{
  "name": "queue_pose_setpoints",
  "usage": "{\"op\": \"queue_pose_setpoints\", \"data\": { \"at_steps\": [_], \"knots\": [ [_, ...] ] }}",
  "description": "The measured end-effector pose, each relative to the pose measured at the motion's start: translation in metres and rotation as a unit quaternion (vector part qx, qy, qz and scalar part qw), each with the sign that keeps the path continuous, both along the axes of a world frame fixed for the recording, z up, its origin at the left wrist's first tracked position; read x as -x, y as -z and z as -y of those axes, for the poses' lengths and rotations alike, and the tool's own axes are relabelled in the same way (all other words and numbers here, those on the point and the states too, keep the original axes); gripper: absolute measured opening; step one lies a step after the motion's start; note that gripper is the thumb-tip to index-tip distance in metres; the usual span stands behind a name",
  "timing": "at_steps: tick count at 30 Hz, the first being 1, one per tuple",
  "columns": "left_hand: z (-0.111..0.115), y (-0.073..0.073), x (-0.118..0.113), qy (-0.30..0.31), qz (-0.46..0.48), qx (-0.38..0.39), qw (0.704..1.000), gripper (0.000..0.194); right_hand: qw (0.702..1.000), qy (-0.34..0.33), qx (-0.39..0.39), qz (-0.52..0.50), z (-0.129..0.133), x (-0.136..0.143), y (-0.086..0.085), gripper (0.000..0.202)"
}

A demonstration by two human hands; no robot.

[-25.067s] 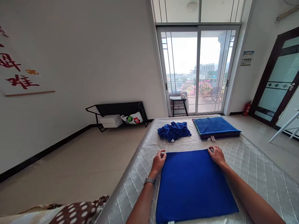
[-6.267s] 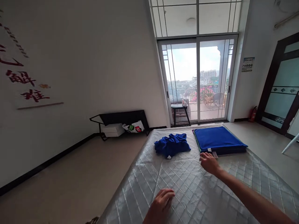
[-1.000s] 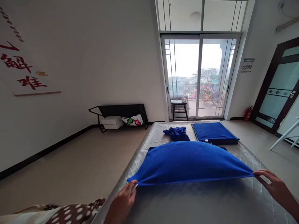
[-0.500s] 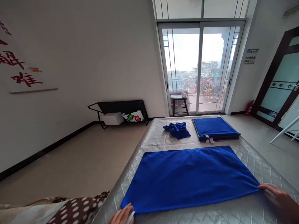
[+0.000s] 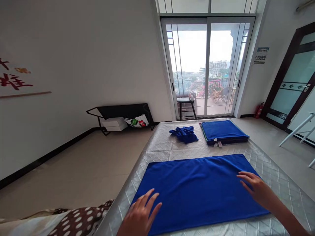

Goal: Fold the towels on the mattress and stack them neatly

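A blue cloth lies spread flat on the silver quilted mattress, with faint wrinkles across it. Over its near left part is my left hand, fingers spread and holding nothing. My right hand is over the cloth's right side, fingers apart and likewise free of anything. Whether either hand touches the fabric I cannot tell. Farther back sits a crumpled blue cloth. To the right of it is a neat stack of folded cloths, blue on top, with white tags at its front edge.
A brown polka-dot fabric lies at the lower left beside the mattress. Against the wall stands a black-framed rack with white boxes. A stool is by the sliding glass door. White metal legs stand at right.
Both hands have let go of the cloth's near corners and moved inward and forward over it, fingers now spread. The camera view has shifted slightly.
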State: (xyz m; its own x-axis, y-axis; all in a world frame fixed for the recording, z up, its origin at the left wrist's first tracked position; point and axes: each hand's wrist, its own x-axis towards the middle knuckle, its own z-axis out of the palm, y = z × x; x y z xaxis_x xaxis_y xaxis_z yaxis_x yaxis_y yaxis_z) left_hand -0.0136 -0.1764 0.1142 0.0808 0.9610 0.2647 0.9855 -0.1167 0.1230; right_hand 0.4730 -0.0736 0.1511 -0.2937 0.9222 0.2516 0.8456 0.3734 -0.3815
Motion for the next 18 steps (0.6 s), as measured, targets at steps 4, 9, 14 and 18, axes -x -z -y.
{"op": "queue_pose_setpoints", "data": {
  "at_steps": [4,9,14,18],
  "knots": [
    [-0.103,-0.017,-0.075,0.148,0.041,0.006,0.988,0.041,0.993,-0.106,0.022,0.05,-0.037,0.124,0.002,0.047],
    [-0.171,0.024,-0.117,0.154,-0.018,0.036,0.987,0.048,0.986,-0.105,0.086,0.096,-0.068,0.188,0.041,0.058],
    [-0.176,0.053,-0.058,0.065,-0.033,0.076,0.994,0.055,0.989,-0.05,0.087,0.11,-0.091,0.138,0.061,0.059],
    [-0.169,0.062,0.02,-0.052,-0.054,0.089,0.993,0.058,0.981,0.089,0.096,0.14,-0.111,0.053,0.063,0.06]
  ]
}}
